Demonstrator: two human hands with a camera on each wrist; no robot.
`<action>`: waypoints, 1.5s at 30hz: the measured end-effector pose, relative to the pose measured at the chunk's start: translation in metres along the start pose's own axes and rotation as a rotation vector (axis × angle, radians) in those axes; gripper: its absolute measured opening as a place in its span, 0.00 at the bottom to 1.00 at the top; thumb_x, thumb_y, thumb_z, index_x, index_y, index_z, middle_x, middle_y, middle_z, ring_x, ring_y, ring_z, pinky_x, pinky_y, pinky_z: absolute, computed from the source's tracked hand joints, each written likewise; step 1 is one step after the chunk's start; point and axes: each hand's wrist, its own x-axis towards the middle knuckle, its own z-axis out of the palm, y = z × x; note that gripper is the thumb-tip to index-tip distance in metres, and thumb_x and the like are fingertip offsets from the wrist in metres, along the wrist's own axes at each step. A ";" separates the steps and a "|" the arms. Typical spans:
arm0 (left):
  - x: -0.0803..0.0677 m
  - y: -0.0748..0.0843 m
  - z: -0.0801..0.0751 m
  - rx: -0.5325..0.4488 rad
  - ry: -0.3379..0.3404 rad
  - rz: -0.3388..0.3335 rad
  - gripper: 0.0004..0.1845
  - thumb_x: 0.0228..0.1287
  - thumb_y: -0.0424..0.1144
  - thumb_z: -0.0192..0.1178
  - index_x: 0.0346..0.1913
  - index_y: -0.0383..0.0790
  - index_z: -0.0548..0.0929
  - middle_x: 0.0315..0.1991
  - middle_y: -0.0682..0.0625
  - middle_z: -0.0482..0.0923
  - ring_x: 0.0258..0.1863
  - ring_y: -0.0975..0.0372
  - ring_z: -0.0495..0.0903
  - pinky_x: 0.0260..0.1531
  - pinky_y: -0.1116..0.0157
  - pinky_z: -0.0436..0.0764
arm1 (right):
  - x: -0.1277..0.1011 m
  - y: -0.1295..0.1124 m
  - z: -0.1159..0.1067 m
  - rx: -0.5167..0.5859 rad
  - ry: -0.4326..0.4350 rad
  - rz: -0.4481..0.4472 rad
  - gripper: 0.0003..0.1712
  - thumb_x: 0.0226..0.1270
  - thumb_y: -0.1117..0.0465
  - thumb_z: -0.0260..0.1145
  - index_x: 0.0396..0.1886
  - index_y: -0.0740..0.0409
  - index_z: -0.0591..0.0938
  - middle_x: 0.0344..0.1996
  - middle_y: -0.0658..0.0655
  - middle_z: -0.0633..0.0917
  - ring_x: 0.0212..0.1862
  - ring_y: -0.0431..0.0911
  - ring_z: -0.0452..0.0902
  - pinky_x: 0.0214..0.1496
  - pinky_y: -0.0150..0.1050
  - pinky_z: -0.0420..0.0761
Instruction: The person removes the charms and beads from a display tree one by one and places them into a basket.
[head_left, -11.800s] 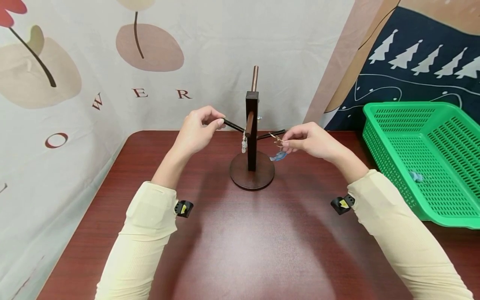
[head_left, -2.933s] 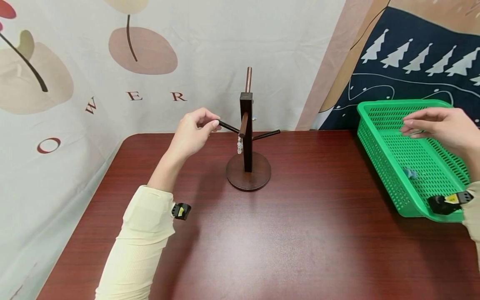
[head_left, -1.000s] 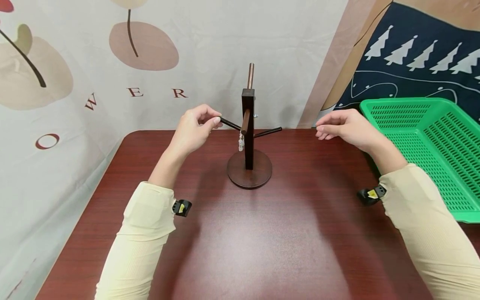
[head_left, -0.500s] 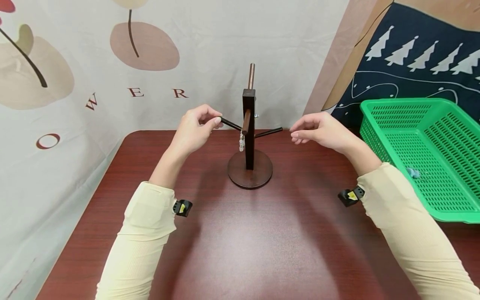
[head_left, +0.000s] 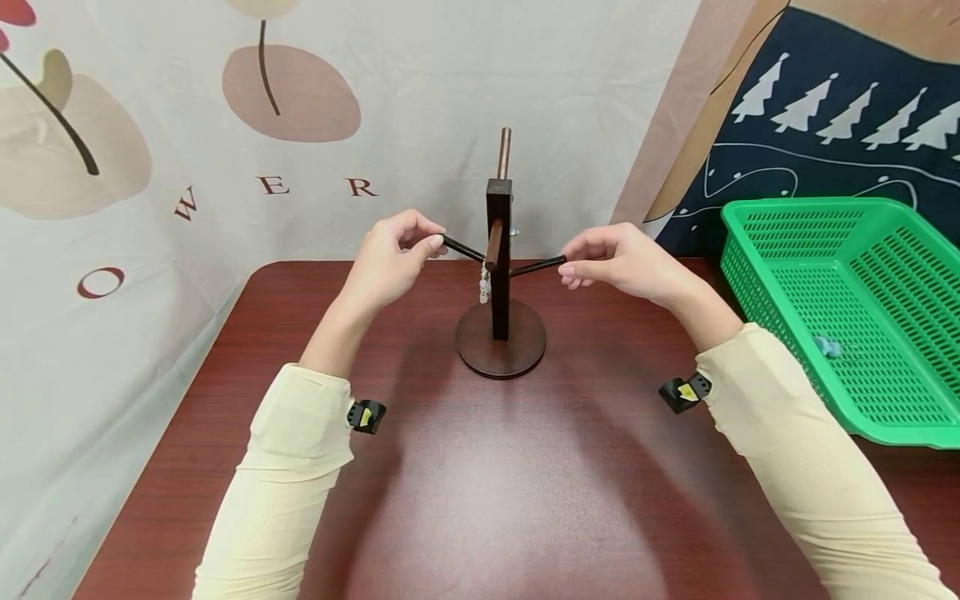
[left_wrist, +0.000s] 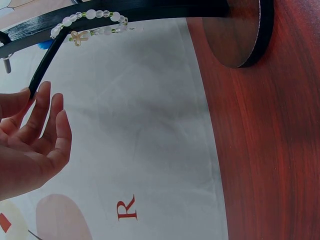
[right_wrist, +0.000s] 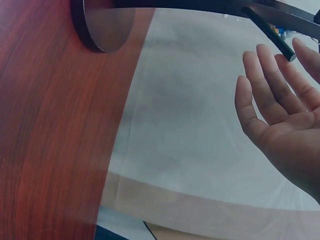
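Observation:
A dark wooden stand (head_left: 501,287) with a round base and several pegs rises from the table. My left hand (head_left: 393,254) pinches the end of its left peg (head_left: 461,247) between thumb and fingers. On that peg, close to the post, hangs a bracelet (left_wrist: 91,15) of white and clear beads with a small gold charm, also visible in the head view. My right hand (head_left: 611,262) is at the tip of the right peg (head_left: 538,266). In the right wrist view, its spread, relaxed fingers (right_wrist: 272,87) surround the peg's end, and nothing hangs on this peg.
A green perforated basket (head_left: 798,367) stands at the right, with a small blue item (head_left: 828,347) inside. Small blue beads (right_wrist: 278,31) show behind the post. A printed cloth (head_left: 420,92) hangs behind the reddish-brown table (head_left: 487,467).
The gold ring with a blue charm, held earlier, has left my right hand. That hand was over the basket, then came left to the right peg. My left hand keeps its pinch.

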 end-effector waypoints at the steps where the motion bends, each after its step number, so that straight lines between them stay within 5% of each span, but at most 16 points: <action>1: 0.000 0.000 0.000 0.001 0.000 0.000 0.07 0.64 0.31 0.55 0.41 0.32 0.80 0.36 0.40 0.82 0.36 0.57 0.80 0.32 0.68 0.70 | 0.000 -0.001 0.000 -0.004 -0.001 -0.006 0.13 0.61 0.66 0.63 0.42 0.71 0.78 0.30 0.62 0.83 0.33 0.51 0.80 0.36 0.37 0.79; 15: -0.002 0.001 0.000 -0.024 -0.005 -0.048 0.09 0.64 0.33 0.54 0.43 0.34 0.80 0.37 0.41 0.82 0.39 0.55 0.80 0.35 0.67 0.71 | 0.003 -0.001 0.002 -0.011 0.007 -0.036 0.10 0.63 0.68 0.61 0.41 0.71 0.79 0.29 0.61 0.83 0.32 0.52 0.79 0.35 0.36 0.79; 23: -0.007 0.008 -0.002 0.048 0.013 -0.093 0.14 0.63 0.36 0.56 0.51 0.42 0.79 0.42 0.45 0.81 0.40 0.58 0.79 0.39 0.61 0.74 | 0.002 -0.002 0.002 -0.008 0.013 -0.033 0.10 0.62 0.67 0.61 0.41 0.70 0.79 0.29 0.61 0.83 0.31 0.50 0.80 0.35 0.37 0.79; 31: -0.022 0.024 -0.004 0.047 0.034 -0.076 0.17 0.61 0.37 0.59 0.53 0.42 0.77 0.42 0.45 0.80 0.42 0.56 0.78 0.43 0.58 0.74 | 0.002 -0.002 0.003 0.009 0.004 -0.036 0.10 0.62 0.67 0.62 0.41 0.70 0.79 0.29 0.61 0.83 0.32 0.54 0.79 0.35 0.37 0.79; 45: -0.055 0.061 0.006 -0.062 0.020 0.043 0.15 0.54 0.42 0.66 0.45 0.41 0.81 0.31 0.54 0.81 0.27 0.66 0.79 0.31 0.66 0.75 | 0.003 -0.001 0.003 0.019 0.004 -0.031 0.11 0.63 0.68 0.61 0.41 0.71 0.79 0.29 0.62 0.83 0.30 0.48 0.80 0.35 0.36 0.79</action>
